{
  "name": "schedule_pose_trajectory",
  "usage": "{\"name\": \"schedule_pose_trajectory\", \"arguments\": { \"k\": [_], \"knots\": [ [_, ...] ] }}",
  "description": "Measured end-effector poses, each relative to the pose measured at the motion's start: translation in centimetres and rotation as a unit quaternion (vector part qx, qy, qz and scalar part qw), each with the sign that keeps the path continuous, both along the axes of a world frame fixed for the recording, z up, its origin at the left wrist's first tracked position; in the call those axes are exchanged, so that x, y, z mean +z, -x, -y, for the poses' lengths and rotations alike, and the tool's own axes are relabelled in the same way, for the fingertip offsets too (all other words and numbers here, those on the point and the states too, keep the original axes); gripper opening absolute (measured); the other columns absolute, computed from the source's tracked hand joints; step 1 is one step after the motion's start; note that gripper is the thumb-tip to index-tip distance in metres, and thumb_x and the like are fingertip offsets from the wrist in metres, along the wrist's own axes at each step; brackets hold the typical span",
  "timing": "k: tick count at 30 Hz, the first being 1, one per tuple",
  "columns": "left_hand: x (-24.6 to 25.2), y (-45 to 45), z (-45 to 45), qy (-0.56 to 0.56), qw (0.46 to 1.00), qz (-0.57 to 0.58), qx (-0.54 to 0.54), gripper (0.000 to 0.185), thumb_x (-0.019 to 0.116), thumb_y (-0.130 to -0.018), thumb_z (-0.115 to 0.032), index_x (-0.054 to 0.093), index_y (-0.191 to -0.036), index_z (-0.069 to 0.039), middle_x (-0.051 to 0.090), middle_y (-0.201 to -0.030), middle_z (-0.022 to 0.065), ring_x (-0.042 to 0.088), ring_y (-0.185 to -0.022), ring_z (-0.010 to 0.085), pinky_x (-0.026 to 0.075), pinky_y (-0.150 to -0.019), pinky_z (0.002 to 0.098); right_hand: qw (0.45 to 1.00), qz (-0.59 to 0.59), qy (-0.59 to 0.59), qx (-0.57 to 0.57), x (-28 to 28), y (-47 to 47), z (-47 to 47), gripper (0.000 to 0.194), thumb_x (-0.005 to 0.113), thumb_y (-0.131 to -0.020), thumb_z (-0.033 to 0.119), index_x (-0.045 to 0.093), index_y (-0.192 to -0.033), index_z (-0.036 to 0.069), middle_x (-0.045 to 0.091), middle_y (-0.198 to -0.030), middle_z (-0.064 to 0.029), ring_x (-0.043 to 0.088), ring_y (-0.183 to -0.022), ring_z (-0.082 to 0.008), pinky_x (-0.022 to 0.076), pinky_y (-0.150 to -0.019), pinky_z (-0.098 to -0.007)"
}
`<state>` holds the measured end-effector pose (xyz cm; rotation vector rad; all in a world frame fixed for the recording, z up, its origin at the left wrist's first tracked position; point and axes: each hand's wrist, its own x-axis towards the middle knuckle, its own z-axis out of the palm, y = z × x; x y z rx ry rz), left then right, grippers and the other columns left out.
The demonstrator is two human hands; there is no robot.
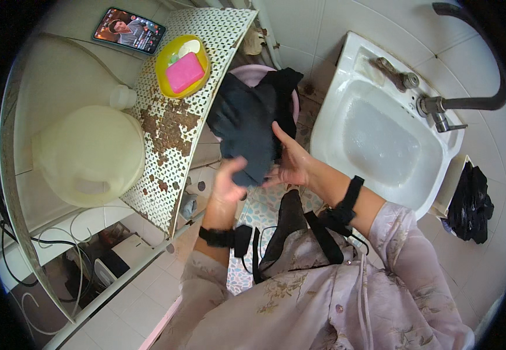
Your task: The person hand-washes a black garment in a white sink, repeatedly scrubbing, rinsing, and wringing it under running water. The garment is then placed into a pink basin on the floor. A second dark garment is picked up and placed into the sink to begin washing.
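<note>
A dark grey-blue cloth garment [253,127] hangs in front of me over a pink plastic basin [253,74]. Its near end lies between my two hands. My left hand [229,181], slightly blurred, grips the garment's lower left edge with the thumb on top. On the other side, my right hand [294,162] has its thumb up along the edge and its fingers partly under the cloth. Black cloth [286,85] drapes over the basin's right rim, and the basin's inside is mostly hidden.
At left, a rusty perforated shelf [170,127] carries a yellow soap dish [161,74] with pink soap [185,72], a big plastic jug [91,153] and a lit phone [129,30]. To the right stands a white sink [327,144] with cloudy water [380,135]; a black bag [469,205] hangs nearby.
</note>
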<state>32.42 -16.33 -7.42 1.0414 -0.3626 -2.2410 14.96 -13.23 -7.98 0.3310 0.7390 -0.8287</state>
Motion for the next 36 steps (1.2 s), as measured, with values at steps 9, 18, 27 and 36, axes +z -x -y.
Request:
{"name": "schedule_pose_trajectory", "arguments": {
  "k": [9, 18, 27, 36],
  "knots": [
    [-6.5, -4.9, -2.5, -0.072, 0.997, 0.012, -0.020, 0.050, 0.045, -0.091, -0.032, 0.046, -0.126, 0.005, 0.053, -0.121, 0.0157, 0.054, -0.108, 0.0249, 0.043, -0.093, 0.0354, 0.970, -0.215, 0.110, -0.028, -3.1, -3.9, 3.7, 0.038, 0.056, -0.079, 0.009, 0.049, -0.114, -0.005, 0.060, -0.103, -0.0198, 0.062, -0.086, -0.0277, 0.0522, -0.078, -0.0372],
    [-21.7, -4.7, -7.8, -0.130, 0.908, 0.393, 0.062, 0.059, 0.041, -0.093, -0.043, 0.042, -0.129, 0.004, 0.051, -0.126, 0.0177, 0.054, -0.110, 0.0279, 0.045, -0.091, 0.0384, 0.813, -0.422, 0.377, 0.140, -6.6, -10.4, 3.8, 0.053, 0.060, -0.072, 0.014, 0.048, -0.120, -0.005, 0.054, -0.119, -0.0251, 0.050, -0.112, -0.0394, 0.0359, -0.098, -0.0369],
    [-24.8, -4.2, -7.8, -0.141, 0.912, 0.364, 0.126, 0.060, 0.041, -0.093, -0.044, 0.042, -0.129, 0.004, 0.051, -0.126, 0.0176, 0.054, -0.110, 0.0280, 0.045, -0.092, 0.0387, 0.817, -0.440, 0.360, 0.097, -8.2, -11.1, 2.7, 0.049, 0.058, -0.072, 0.013, 0.049, -0.117, -0.005, 0.053, -0.114, -0.0289, 0.050, -0.109, -0.0426, 0.0376, -0.095, -0.0411],
    [-28.6, -3.4, -6.0, -0.139, 0.920, 0.327, 0.164, 0.062, 0.041, -0.092, -0.046, 0.042, -0.129, 0.004, 0.051, -0.126, 0.0176, 0.053, -0.111, 0.0281, 0.045, -0.092, 0.0391, 0.820, -0.404, 0.381, 0.141, -12.2, -11.6, 4.7, 0.048, 0.061, -0.073, 0.018, 0.051, -0.114, -0.007, 0.054, -0.112, -0.0304, 0.054, -0.106, -0.0381, 0.0408, -0.093, -0.0383]
  ]
}}
